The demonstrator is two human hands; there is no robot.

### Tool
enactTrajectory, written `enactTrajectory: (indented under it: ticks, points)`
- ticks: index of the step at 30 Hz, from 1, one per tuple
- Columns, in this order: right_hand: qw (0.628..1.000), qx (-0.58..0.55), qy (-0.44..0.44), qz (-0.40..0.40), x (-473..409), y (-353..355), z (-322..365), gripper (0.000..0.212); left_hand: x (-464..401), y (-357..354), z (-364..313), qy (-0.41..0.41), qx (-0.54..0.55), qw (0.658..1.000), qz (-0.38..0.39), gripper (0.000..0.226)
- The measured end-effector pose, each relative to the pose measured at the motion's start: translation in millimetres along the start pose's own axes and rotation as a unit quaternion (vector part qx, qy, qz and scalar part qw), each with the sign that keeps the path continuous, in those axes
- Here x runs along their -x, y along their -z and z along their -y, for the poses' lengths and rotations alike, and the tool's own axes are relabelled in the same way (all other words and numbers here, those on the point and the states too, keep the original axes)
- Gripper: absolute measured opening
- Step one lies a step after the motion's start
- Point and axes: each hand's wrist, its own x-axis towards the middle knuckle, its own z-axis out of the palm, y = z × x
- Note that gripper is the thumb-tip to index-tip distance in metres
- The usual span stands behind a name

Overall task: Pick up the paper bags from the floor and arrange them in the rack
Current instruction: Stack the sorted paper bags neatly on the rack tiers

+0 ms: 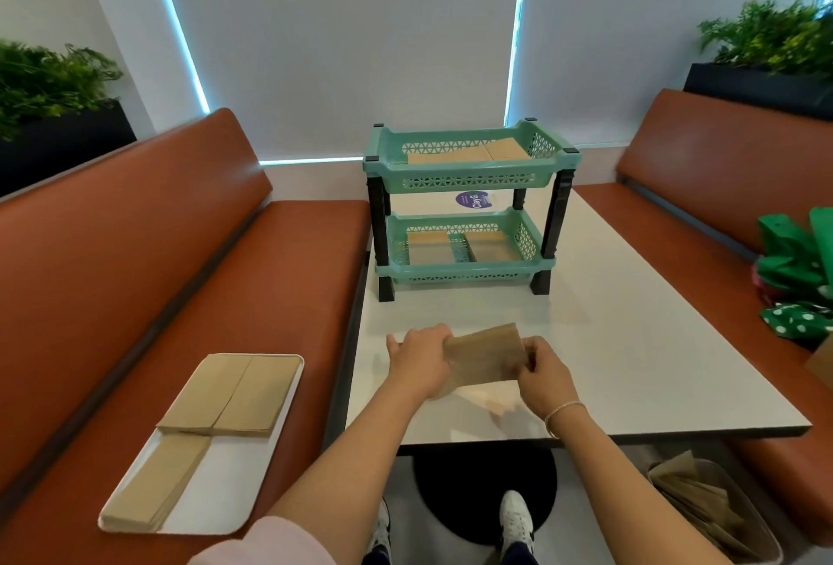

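Down by the shoes, a bin [721, 515] on the floor holds crumpled paper; a white tray [216, 474] on the left seat carries flat paper bags [234, 397]. Over the white desk [631, 361], the left hand [419, 359] and the right hand [543, 373] each have fingers curled round an end of one brown paper bag [484, 352]; farther back on the desk stands the green rack [464, 208], with more bags lying flat on both its shelves.
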Motion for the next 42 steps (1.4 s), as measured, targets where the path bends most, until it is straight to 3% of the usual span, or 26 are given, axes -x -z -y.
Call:
enactTrajectory:
  ticks: [2,4,6,8,14,19,23,32,37,42]
  points:
    - [0.994,-0.108,-0.017,-0.011,-0.2,0.8,1.2,0.038,2.4,1.5,-0.2,0.038,0.132,0.990,0.010,0.008]
    - [0.987,-0.157,-0.028,0.024,1.5,-5.5,0.7,0.058,6.0,2.6,-3.4,0.073,0.314,0.946,0.041,0.013]
    - [0.986,-0.152,-0.029,0.068,3.9,-15.7,0.1,0.059,10.9,1.2,-7.5,0.084,0.444,0.890,0.058,0.019]
    - [0.987,-0.137,-0.021,0.081,3.8,-21.9,0.7,0.051,13.6,-2.5,-9.6,0.081,0.494,0.863,0.061,0.021]
    - [0.998,-0.044,0.004,0.049,1.2,-25.8,9.4,0.044,11.8,-8.2,-9.5,0.088,0.516,0.852,0.019,0.027]
    - [0.996,0.041,-0.023,0.073,16.6,-37.5,-7.1,0.047,24.6,-42.3,5.4,0.111,0.416,0.901,0.057,0.041]
    - [0.996,0.062,-0.014,0.061,9.4,-35.5,-9.7,0.048,19.6,-48.4,11.5,0.104,0.390,0.913,0.055,0.044]
    - [0.992,0.090,-0.024,0.085,5.9,-37.0,-14.4,0.044,20.5,-50.5,16.9,0.104,0.408,0.905,0.060,0.045]
    - [0.991,0.087,-0.006,0.100,-1.7,-31.2,-10.3,0.047,12.7,-30.8,12.1,0.105,0.488,0.866,0.031,0.040]
    - [0.991,0.077,-0.010,0.105,2.6,-32.0,-16.6,0.046,15.4,-31.8,10.9,0.113,0.479,0.870,0.032,0.041]
